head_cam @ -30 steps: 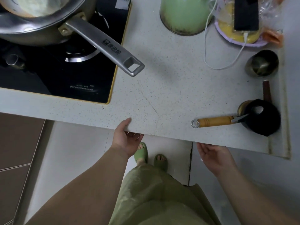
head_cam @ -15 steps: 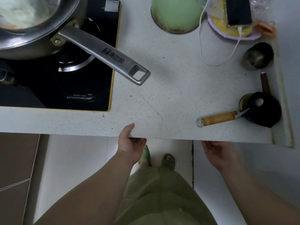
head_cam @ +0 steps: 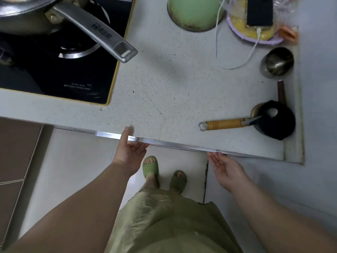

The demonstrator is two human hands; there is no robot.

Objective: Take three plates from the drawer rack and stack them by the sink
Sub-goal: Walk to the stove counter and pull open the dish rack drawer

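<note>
A thin silver drawer edge point(head_cam: 173, 143) shows just below the front lip of the speckled white counter point(head_cam: 182, 84). My left hand point(head_cam: 129, 152) holds this edge near its left end, thumb raised over it and fingers tucked beneath. My right hand point(head_cam: 224, 165) is palm up at the right end, with its fingertips hidden under the strip. The drawer's inside, the rack and the plates are all hidden by the counter. No sink is in view.
A steel pan's long handle point(head_cam: 102, 33) juts over the counter from the black stove point(head_cam: 54, 73). A green pot point(head_cam: 193, 11), a charging phone point(head_cam: 259, 10), a metal cup point(head_cam: 277, 61) and a wooden-handled tool point(head_cam: 224, 124) occupy the back and right. My sandalled feet point(head_cam: 164, 172) stand below.
Both hands stayed at the counter's underside while a silver drawer edge came out from beneath the lip. The view shifted slightly towards the counter's right side.
</note>
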